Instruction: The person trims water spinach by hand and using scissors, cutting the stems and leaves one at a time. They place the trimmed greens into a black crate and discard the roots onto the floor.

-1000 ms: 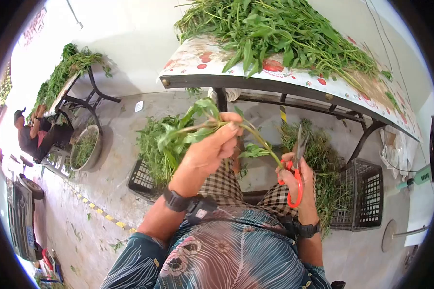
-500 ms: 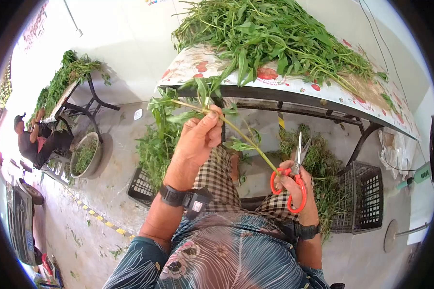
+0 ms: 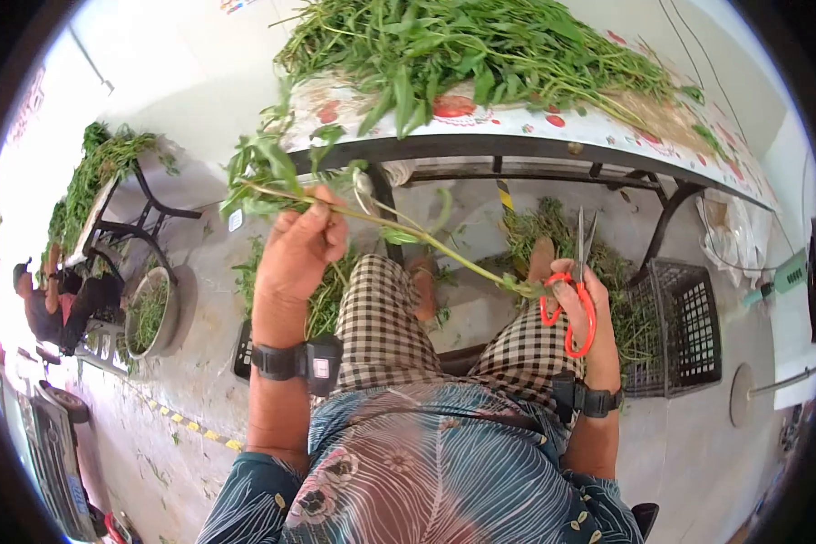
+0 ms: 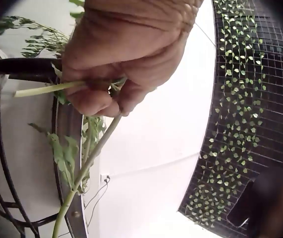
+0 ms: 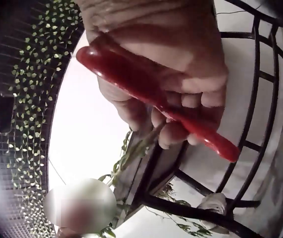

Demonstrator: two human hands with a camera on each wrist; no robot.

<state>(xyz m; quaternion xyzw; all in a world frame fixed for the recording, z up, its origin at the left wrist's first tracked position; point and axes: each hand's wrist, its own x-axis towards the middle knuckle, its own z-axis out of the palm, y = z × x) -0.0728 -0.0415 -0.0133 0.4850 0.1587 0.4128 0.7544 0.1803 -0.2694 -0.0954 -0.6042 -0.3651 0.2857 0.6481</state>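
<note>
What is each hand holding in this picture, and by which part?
The left hand pinches a leafy green stalk near its leafy top. The right hand grips red-handled scissors by the handle loops and also touches the stalk's cut end.

Greens heaped on patterned table (image 3: 517, 122), black crates (image 3: 689, 335), perhaps a basin (image 3: 150, 313)
</note>
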